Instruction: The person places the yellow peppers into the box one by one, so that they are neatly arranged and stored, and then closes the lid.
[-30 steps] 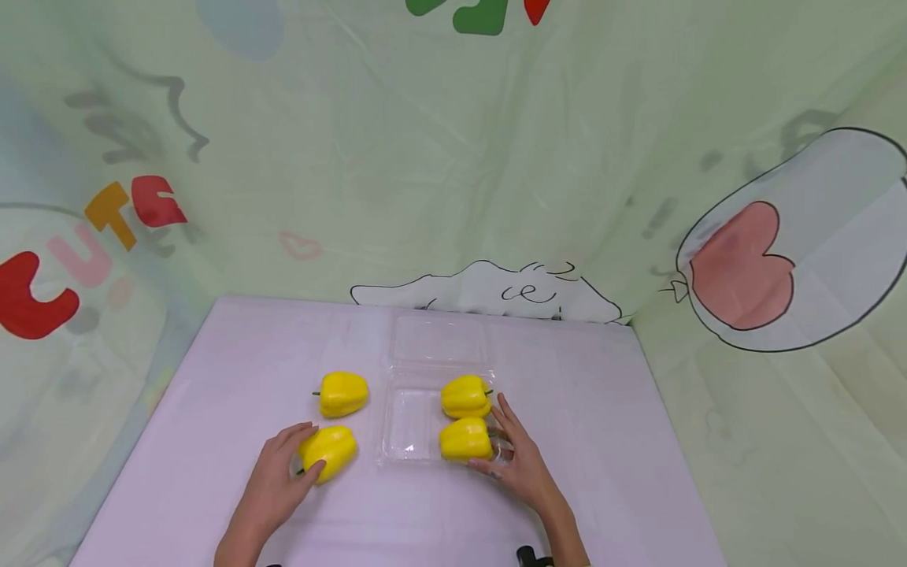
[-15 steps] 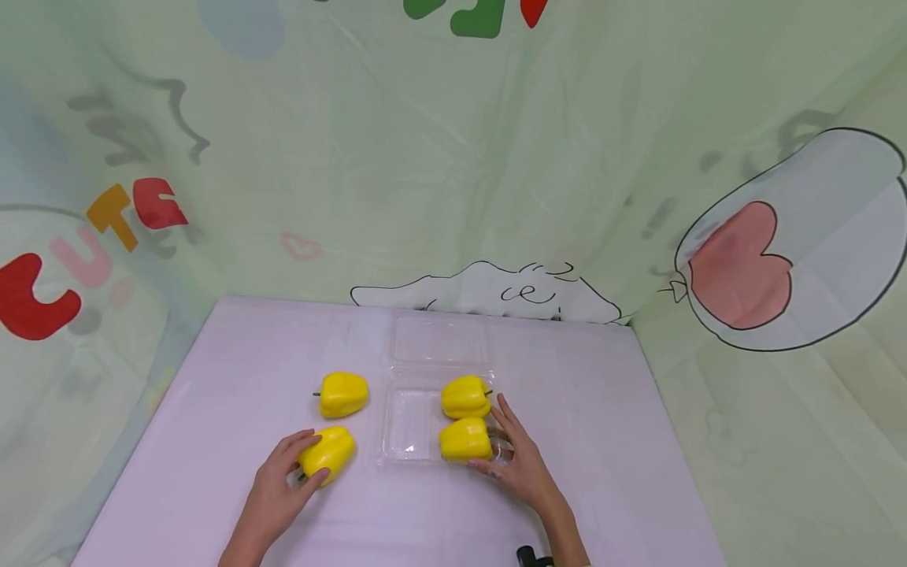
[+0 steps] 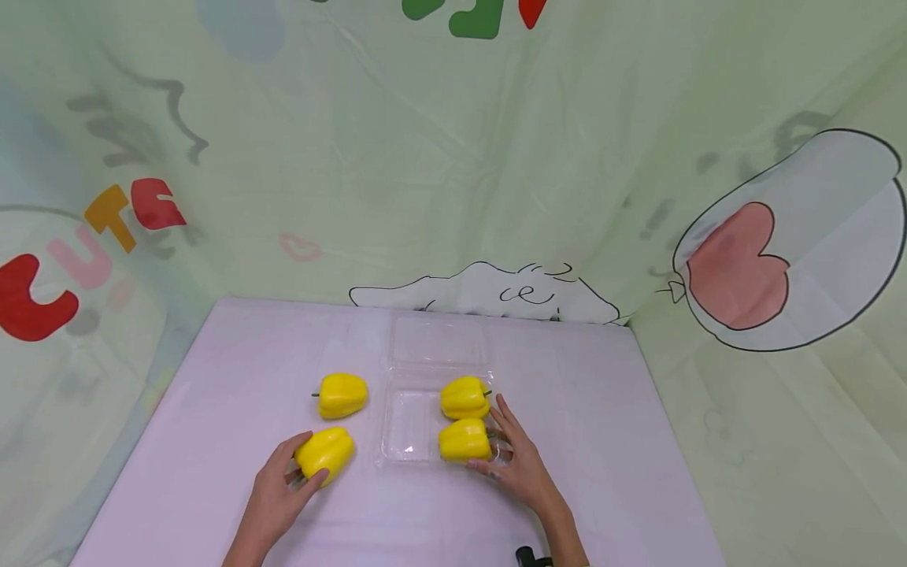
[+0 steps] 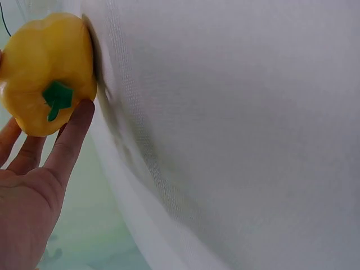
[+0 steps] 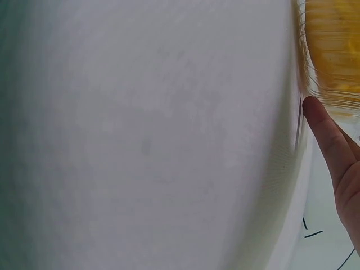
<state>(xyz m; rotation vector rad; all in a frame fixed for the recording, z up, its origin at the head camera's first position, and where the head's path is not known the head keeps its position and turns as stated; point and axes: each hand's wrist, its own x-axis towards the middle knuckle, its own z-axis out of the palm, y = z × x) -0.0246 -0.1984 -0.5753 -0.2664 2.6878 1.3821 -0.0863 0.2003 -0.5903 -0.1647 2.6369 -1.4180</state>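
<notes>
My left hand (image 3: 275, 487) holds a yellow bell pepper (image 3: 326, 455) between thumb and fingers, left of a clear plastic clamshell box (image 3: 407, 425). In the left wrist view, the green stem of this bell pepper (image 4: 48, 62) faces the palm, and its side is right at the white cloth. Two more yellow bell peppers (image 3: 464, 439) lie one behind the other in the box's right half, stems to the right. My right hand (image 3: 523, 468) touches the box's front right corner with spread fingers. The right wrist view shows a straight fingertip (image 5: 310, 104) against the ribbed wall.
Another yellow bell pepper (image 3: 343, 395) lies on the pale table (image 3: 581, 409) behind the held one. The box's lid (image 3: 439, 340) is folded back flat. A printed curtain (image 3: 425, 157) borders the table's back and sides. A black object (image 3: 526, 556) shows beside the right forearm.
My left fingers have shifted on the bell pepper, which has moved slightly left and toward me. My right hand, the box and the other bell peppers have stayed in place.
</notes>
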